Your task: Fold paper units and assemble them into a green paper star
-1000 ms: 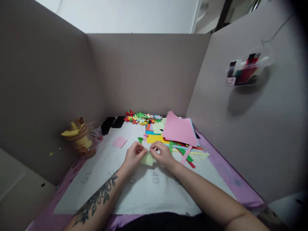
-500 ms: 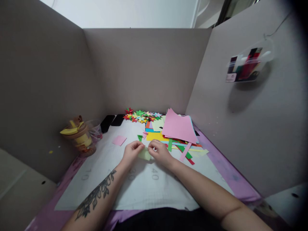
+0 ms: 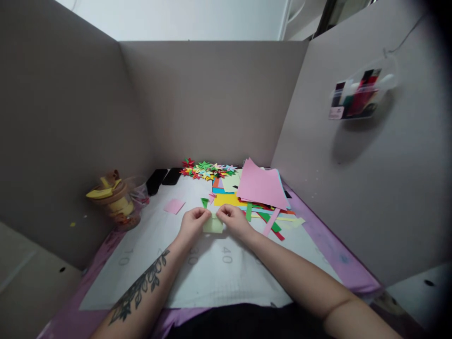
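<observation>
A small pale green paper square [image 3: 213,225] lies on the white gridded mat [image 3: 197,268]. My left hand [image 3: 192,224] pinches its upper left edge with curled fingers. My right hand [image 3: 233,220] pinches its upper right edge the same way. Both hands meet over the top of the paper, and their fingertips hide the top edge. Just beyond them lie a small green folded piece [image 3: 205,202] and a small pink folded piece [image 3: 212,197].
A stack of coloured paper sheets [image 3: 259,190] with loose strips lies to the right. A heap of folded paper stars [image 3: 206,170] sits at the back. A pink square [image 3: 174,205], two black phones [image 3: 164,178] and a yellow-lidded jar [image 3: 111,200] are at left. Grey partition walls enclose the desk.
The green paper has turned from tilted to lying nearly square between my hands. The view has shifted slightly, and both hands have stayed pinched on the paper.
</observation>
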`<state>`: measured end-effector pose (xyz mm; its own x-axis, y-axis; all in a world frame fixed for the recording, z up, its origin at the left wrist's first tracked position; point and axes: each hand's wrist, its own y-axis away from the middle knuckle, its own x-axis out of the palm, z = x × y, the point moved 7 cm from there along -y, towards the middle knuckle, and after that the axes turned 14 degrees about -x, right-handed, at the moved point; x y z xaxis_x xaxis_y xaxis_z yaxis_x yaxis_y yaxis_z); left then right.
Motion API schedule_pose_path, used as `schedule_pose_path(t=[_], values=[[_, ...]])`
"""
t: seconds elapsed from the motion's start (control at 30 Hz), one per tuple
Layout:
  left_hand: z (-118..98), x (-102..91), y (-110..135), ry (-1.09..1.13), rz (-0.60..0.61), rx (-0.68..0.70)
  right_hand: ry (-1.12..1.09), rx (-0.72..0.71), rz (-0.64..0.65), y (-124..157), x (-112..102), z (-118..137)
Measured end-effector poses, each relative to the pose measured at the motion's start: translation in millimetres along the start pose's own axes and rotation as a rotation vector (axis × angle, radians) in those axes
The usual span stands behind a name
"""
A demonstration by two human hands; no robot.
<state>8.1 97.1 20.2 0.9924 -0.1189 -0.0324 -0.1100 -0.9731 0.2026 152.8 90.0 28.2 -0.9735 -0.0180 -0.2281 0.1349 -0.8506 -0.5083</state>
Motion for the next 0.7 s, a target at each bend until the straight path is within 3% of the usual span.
schedule_pose_path(t=[0.13,0.33,0.43,0.57,0.7], values=[[2.1,5.1,1.4,-0.014,0.059,0.001,-0.028,0.035,-0.027,0.7,-1.8,-0.3],[-2.5,10.9,7.2,-0.189,0.06,0.099,0.101,-0.05,0.022,0.7,5.4,13.6],[-8.8,9.2,10.9,-0.235,0.028,0.154,0.061,-0.037,0.054,0.1,7.5,15.2],[-11.8,-4.3,7.4,-0.102,-0.036,0.143,-0.074,-0.011,0.028,-2.1,-1.4,8.5],[-6.4,-15.3,-1.6,0.058,-0.063,0.078,-0.168,0.1,-0.085,-1.4,-15.5,-9.2]])
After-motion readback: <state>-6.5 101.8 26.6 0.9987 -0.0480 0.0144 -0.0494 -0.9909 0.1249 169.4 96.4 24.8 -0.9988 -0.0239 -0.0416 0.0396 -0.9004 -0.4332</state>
